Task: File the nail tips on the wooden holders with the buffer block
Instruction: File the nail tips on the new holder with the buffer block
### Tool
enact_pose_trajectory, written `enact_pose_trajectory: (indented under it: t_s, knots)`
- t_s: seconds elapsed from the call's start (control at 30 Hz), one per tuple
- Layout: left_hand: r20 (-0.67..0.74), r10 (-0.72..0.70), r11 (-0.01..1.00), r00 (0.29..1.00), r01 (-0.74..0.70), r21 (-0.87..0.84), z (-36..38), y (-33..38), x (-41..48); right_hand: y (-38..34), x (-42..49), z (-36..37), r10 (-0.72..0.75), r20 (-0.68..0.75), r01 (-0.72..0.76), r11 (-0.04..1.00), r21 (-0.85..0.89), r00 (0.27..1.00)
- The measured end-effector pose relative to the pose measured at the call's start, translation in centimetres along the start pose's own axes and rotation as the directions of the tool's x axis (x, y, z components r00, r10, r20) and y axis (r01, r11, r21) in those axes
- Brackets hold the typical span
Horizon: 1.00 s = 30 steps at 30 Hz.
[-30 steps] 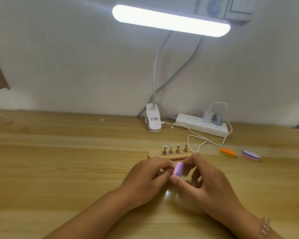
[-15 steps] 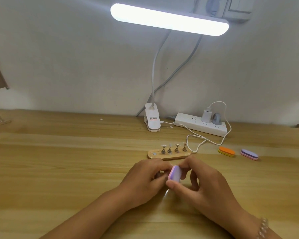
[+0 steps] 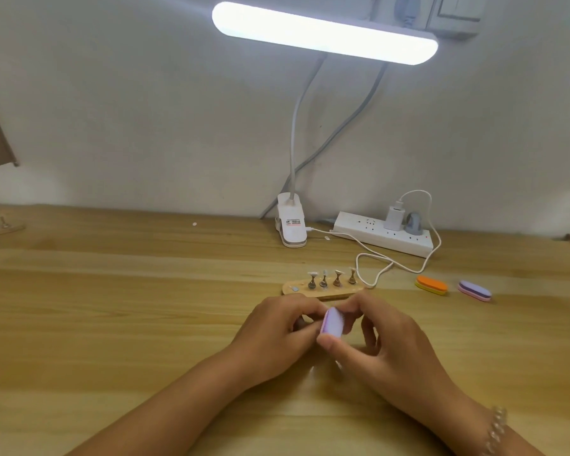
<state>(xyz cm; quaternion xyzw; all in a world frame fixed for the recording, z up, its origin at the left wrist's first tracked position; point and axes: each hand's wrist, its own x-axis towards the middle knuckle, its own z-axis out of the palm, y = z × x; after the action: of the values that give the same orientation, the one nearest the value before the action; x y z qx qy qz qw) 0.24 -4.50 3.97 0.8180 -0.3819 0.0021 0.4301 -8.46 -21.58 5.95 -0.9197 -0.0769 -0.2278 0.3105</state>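
Note:
A wooden holder base lies on the desk with several small metal stands on it, each topped by a nail tip. Just in front of it, my right hand pinches a lilac buffer block between thumb and fingers. My left hand is curled right beside the block, its fingertips closed on something small that the fingers hide. The block's face is turned against my left fingertips.
An orange-and-yellow buffer and a purple-and-pink buffer lie to the right. Behind are a clip lamp, a white power strip and a looping white cable. Another wooden holder sits far left.
The buffer block has tilted and slid a little toward me between my fingers, showing more of its lilac face. Both hands stay in the same spot.

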Motion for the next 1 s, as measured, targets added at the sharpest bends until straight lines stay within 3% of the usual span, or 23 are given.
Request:
enact_pose_trajectory:
  t_s: [0.13, 0.27, 0.37, 0.5, 0.63, 0.8, 0.9, 1.0]
  knots:
    - [-0.017, -0.013, 1.0, 1.0, 0.013, 0.008, 0.1, -0.3, 0.2, 0.7, 0.4, -0.1, 0.068, -0.03, -0.067, 0.997, 0.038, 0.997]
    - [-0.008, -0.008, 1.0, 1.0, 0.008, -0.025, 0.0, -0.3, 0.1, 0.1, -0.2, 0.1, -0.028, 0.007, 0.029, 0.998, -0.054, 1.0]
    - [-0.031, -0.008, 1.0, 0.999, 0.008, -0.021, 0.0, -0.3, 0.2, 0.8, 0.5, -0.1, 0.08, -0.047, -0.079, 0.996, 0.029, 0.996]
    - [-0.011, 0.003, 0.999, 1.0, -0.003, -0.043, -0.1, -0.3, 0.1, 0.5, 0.0, 0.1, -0.006, -0.007, 0.006, 1.0, -0.016, 1.0]
    - [-0.021, 0.014, 1.0, 1.0, -0.014, -0.006, 0.0, -0.3, 0.1, 1.0, 0.7, 0.0, 0.102, -0.025, -0.1, 0.994, 0.048, 0.995]
    - [-0.005, 0.024, 1.0, 1.0, -0.024, 0.004, 0.1, -0.1, 0.0, 0.2, -0.1, 0.2, 0.016, -0.008, -0.016, 1.0, -0.008, 1.0]
    - [-0.017, 0.029, 0.999, 0.999, -0.029, 0.015, 0.1, -0.1, 0.0, 0.8, 0.7, 0.0, 0.119, -0.056, -0.114, 0.991, 0.074, 0.991]
    - [-0.01, 0.031, 1.0, 0.999, -0.031, 0.006, 0.0, -0.1, -0.1, 0.6, 0.1, 0.1, 0.041, -0.035, -0.041, 0.999, -0.005, 0.999]
